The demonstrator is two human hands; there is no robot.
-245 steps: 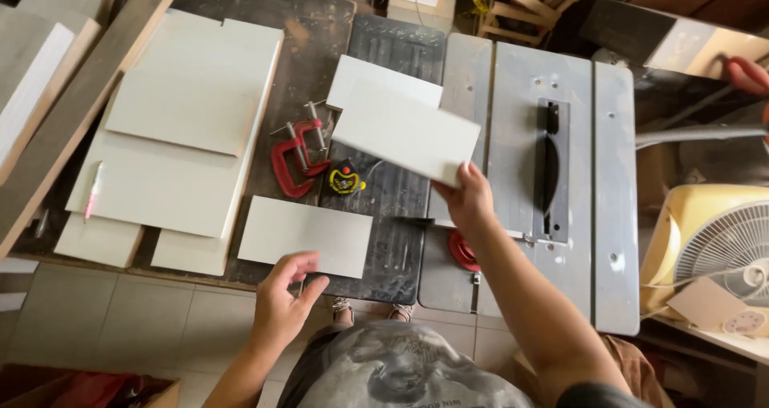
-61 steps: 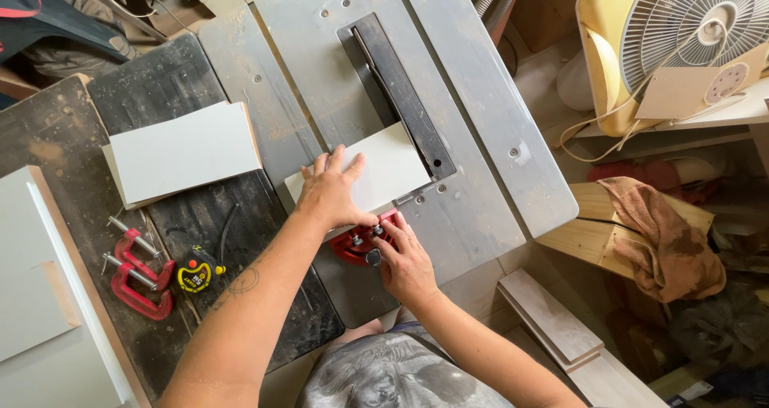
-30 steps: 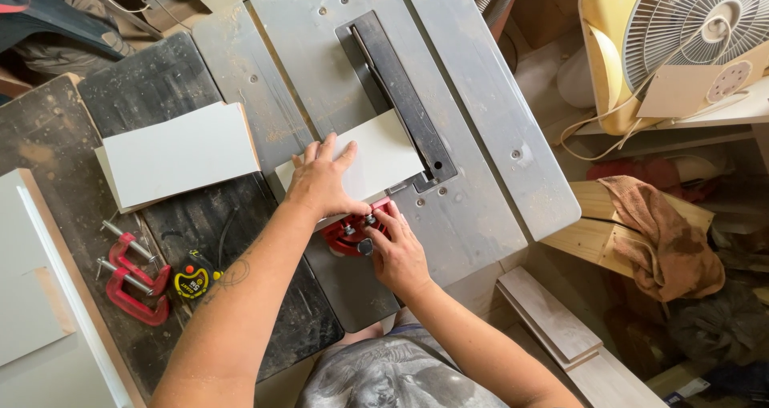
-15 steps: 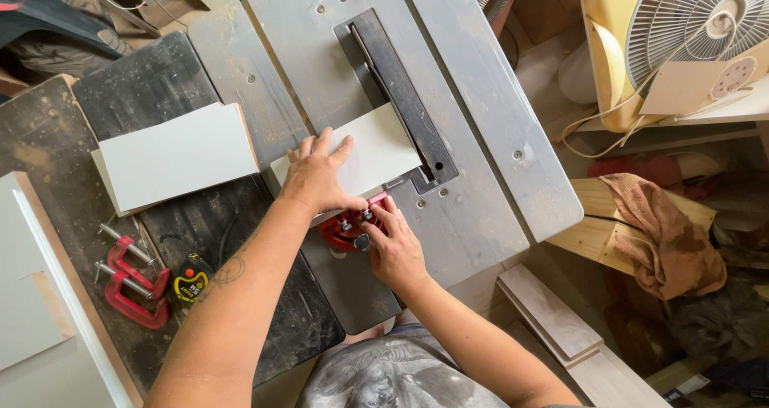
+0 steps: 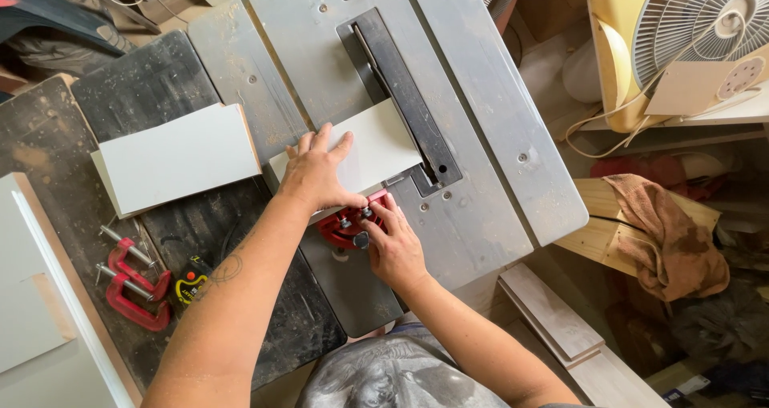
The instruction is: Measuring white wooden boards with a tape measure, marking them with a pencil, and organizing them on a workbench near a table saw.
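My left hand (image 5: 316,172) lies flat, fingers spread, on a small white board (image 5: 376,145) resting on the grey table saw top (image 5: 481,104). The board's far end meets the black insert plate (image 5: 404,96) around the blade slot. My right hand (image 5: 390,244) grips the knob of a red mitre gauge (image 5: 343,228) that backs the board's near edge. The gauge is partly hidden under both hands.
A second white board (image 5: 176,158) lies on the dark side table at left. Two red clamps (image 5: 132,284) and a yellow tape measure (image 5: 191,281) sit near its front edge. Larger white panels (image 5: 32,312) are far left. A fan (image 5: 689,32), a brown rag (image 5: 669,232) and timber offcuts (image 5: 561,320) are at right.
The board, gauge and both hands have slid slightly forward along the saw top toward the black insert. Eight seconds ago I held the board by one hand over the side table.
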